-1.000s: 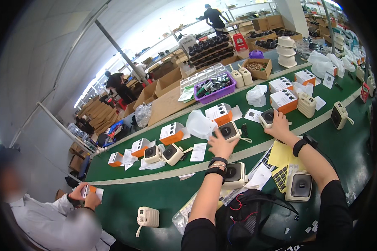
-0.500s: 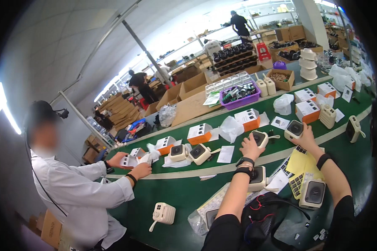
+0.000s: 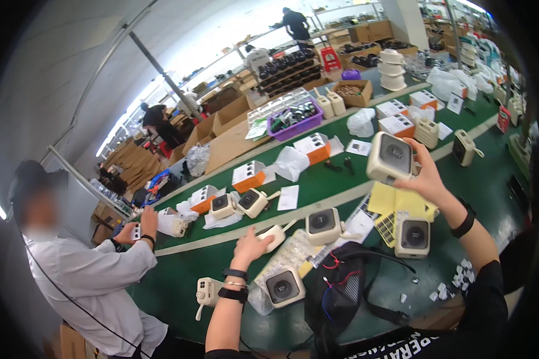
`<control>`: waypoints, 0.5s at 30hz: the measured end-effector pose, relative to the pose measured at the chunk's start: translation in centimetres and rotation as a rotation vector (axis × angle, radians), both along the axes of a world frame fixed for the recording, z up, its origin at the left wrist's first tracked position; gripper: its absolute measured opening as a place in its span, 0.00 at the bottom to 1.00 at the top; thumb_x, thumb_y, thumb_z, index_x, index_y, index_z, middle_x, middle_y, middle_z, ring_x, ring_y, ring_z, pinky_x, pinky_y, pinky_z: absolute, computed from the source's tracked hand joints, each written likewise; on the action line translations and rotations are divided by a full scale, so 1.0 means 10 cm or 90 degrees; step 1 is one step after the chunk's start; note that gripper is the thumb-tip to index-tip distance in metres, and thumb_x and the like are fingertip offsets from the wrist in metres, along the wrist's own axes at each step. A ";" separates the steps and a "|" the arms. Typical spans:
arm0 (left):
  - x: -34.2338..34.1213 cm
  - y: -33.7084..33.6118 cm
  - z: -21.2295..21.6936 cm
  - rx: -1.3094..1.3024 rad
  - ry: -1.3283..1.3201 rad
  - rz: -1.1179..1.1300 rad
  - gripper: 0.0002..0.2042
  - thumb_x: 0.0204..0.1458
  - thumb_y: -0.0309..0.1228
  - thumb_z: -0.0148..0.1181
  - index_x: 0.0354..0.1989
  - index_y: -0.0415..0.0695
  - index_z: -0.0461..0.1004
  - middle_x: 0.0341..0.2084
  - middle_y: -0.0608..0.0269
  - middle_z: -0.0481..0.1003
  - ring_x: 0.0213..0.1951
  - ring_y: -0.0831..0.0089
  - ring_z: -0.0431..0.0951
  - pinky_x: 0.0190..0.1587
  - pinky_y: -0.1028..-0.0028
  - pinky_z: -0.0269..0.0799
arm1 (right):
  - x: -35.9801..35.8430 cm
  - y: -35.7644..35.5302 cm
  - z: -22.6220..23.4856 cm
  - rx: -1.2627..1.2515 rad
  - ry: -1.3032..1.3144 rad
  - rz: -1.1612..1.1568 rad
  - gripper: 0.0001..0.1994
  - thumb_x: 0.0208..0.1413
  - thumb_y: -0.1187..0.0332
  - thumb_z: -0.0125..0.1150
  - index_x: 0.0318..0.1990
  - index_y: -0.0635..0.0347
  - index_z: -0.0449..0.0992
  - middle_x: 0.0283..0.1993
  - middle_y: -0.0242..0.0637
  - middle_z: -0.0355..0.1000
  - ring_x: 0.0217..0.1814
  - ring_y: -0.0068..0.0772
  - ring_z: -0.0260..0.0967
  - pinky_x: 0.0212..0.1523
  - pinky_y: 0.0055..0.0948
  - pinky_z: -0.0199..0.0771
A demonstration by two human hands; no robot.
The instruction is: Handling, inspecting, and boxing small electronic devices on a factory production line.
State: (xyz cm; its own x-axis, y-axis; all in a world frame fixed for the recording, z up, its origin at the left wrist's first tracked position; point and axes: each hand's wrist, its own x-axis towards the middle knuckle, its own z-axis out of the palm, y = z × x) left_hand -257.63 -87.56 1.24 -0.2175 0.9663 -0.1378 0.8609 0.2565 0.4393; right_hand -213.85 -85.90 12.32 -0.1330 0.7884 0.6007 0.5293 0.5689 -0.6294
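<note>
My right hand (image 3: pixel 426 173) is closed around one side of a cream box-shaped device (image 3: pixel 391 157) with a dark square grille, raised off the bench and tilted toward me. My left hand (image 3: pixel 251 248) grips a second cream device (image 3: pixel 273 238), seen side-on with its strap sticking out; the fingers partly cover it. Just right of that hand a third cream device (image 3: pixel 323 225) sits on the bench, and another one (image 3: pixel 284 286) lies below on bubble wrap (image 3: pixel 287 258). Beneath my right forearm stands one more grilled device (image 3: pixel 412 237), beside yellow sheets (image 3: pixel 395 200).
A black bag (image 3: pixel 341 293) with straps lies in front of me. Along the green conveyor (image 3: pixel 221 236) stand orange-and-white boxes (image 3: pixel 248 175), plastic bags (image 3: pixel 290 163) and leaflets (image 3: pixel 288 198). At left a co-worker (image 3: pixel 90 257) handles a small box. A purple basket (image 3: pixel 294 121) stands beyond.
Both devices have left the conveyor: my left hand carried one nearer and leftward, my right hand raised the other toward me. The view has shifted. The co-worker's hands have moved with a box.
</note>
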 end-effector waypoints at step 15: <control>1.32 -1.88 0.85 0.394 -0.869 -0.559 0.52 0.27 0.41 0.75 0.61 0.42 0.46 0.56 0.39 0.53 0.55 0.50 0.61 0.54 0.61 0.60 | -0.86 -2.18 -0.05 0.482 -0.184 0.165 0.25 0.42 0.76 0.57 0.52 0.57 0.65 0.52 0.47 0.58 0.43 0.45 0.66 0.38 0.29 0.73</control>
State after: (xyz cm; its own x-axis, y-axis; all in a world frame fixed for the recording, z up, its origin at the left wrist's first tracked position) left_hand -244.43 -106.36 9.78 0.3060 0.6994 0.6459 -0.4032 -0.5194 0.7534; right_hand -222.46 -107.70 11.82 -0.4833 0.1114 0.8683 0.4056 0.9075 0.1093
